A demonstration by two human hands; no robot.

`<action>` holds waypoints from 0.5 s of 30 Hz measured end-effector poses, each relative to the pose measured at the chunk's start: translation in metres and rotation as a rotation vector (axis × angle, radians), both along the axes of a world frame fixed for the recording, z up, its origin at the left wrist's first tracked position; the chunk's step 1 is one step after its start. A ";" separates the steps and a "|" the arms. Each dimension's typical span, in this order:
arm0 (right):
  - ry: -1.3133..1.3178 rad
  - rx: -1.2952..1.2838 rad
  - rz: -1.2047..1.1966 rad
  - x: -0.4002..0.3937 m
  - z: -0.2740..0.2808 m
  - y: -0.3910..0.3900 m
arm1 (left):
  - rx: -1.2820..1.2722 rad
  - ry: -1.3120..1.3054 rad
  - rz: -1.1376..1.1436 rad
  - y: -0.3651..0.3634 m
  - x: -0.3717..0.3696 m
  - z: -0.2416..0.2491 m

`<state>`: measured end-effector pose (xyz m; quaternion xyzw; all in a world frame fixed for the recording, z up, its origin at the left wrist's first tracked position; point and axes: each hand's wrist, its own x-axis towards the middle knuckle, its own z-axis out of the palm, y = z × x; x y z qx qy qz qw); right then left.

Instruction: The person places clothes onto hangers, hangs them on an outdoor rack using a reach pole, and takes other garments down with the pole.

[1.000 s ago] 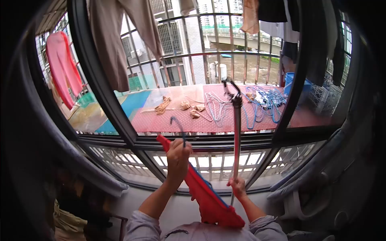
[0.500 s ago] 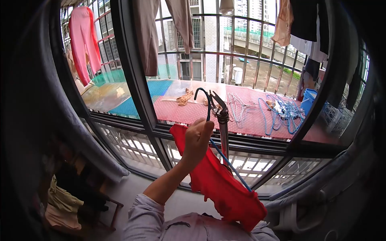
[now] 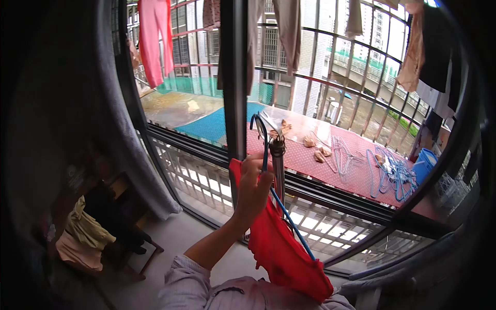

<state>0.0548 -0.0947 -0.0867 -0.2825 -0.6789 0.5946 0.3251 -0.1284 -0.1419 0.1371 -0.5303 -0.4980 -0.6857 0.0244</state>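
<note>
at the bottom centre of the frame the person's pale sleeve [image 3: 186, 284] rises into the left forearm, and the left hand [image 3: 253, 187], in the middle of the picture, is closed around the neck of a blue hanger [image 3: 289, 219]. a red garment [image 3: 281, 253] hangs on that hanger and trails down toward the lower right. the right hand is out of view, so its grip cannot be told.

just beside the left hand, touching or nearly touching the hanger's hook [image 3: 260, 135], stands a metal pole [image 3: 278, 165] with a forked tip [image 3: 271, 124] at centre frame. to do this step well, it seems best to keep the hook square to the fork, seat it fully in the notch before letting go with the fingers, and hold the pole upright so the garment's weight hangs straight and does not swing off.

further out, past the dark window frame [image 3: 233, 77], loose hangers [image 3: 390, 173] lie in a heap on a red mat [image 3: 330, 170] at centre right. a pink garment [image 3: 155, 39] hangs at upper left, and more clothes [image 3: 287, 31] hang along the top edge before the railings.
</note>
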 end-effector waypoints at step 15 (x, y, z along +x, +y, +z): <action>0.427 0.211 0.198 -0.279 0.203 -0.087 | -0.738 -0.265 0.111 -0.158 -0.063 -0.296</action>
